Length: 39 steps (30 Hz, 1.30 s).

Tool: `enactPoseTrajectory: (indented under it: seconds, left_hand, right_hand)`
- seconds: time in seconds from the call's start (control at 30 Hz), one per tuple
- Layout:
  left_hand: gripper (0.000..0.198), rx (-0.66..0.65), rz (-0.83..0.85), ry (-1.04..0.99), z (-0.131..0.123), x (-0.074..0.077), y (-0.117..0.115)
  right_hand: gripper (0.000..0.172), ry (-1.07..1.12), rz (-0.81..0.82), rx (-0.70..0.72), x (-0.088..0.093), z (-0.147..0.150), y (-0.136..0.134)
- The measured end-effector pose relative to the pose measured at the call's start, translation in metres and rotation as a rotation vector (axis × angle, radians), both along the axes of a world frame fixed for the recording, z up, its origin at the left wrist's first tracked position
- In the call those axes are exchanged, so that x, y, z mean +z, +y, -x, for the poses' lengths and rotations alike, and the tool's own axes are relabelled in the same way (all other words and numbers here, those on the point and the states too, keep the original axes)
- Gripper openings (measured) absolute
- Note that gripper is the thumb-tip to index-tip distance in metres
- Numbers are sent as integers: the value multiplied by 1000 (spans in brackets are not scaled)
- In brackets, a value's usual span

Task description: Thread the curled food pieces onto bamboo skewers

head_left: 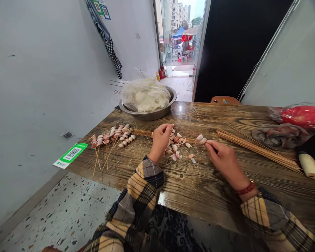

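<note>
My right hand [224, 162] is closed around a thin skewer, mostly hidden in my fingers, with a few garlic cloves [201, 139] at its end. Left of it, my left hand [161, 140] is closed in a pinch above the far side of a pile of loose garlic cloves [174, 147]. Whatever lies between its fingertips is too small to make out. Finished-looking garlic skewers [115, 133] lie together on the left of the wooden table [199, 192], their bare stick ends pointing towards me.
A metal basin [157, 114] holding a plastic bag [147, 92] of pale contents stands at the back left. Bamboo skewers [257, 148] lie on the right, near a grey rag [280, 135], a red bagged item [303, 117] and a pale cylinder [309, 165]. A green QR-code card [70, 154] sits at the left edge.
</note>
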<state>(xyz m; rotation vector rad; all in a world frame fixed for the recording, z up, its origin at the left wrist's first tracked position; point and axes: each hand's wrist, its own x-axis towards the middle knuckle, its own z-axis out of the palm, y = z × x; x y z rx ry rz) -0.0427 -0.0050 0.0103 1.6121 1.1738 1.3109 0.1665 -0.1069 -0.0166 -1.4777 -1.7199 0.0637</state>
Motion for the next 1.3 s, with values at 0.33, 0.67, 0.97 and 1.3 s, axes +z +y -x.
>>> enactPoseTrajectory:
  seconds: [0.33,0.67,0.97,1.3]
  left_hand:
    - [15,-88,-354,1057,-10,-17,-8]
    - [14,-115,-327,1188,-13,-17,-8]
    - [17,-27,-99,385,-3,-19,8]
    - [19,64,-100,288,19,-17,25]
  right_hand:
    - [26,-18,-2,9,0,2,1]
    - [28,-39,25,25,-2,3,2]
    - [29,-27,26,18,2,1,1]
    - [29,-34,22,11,4,0,-2]
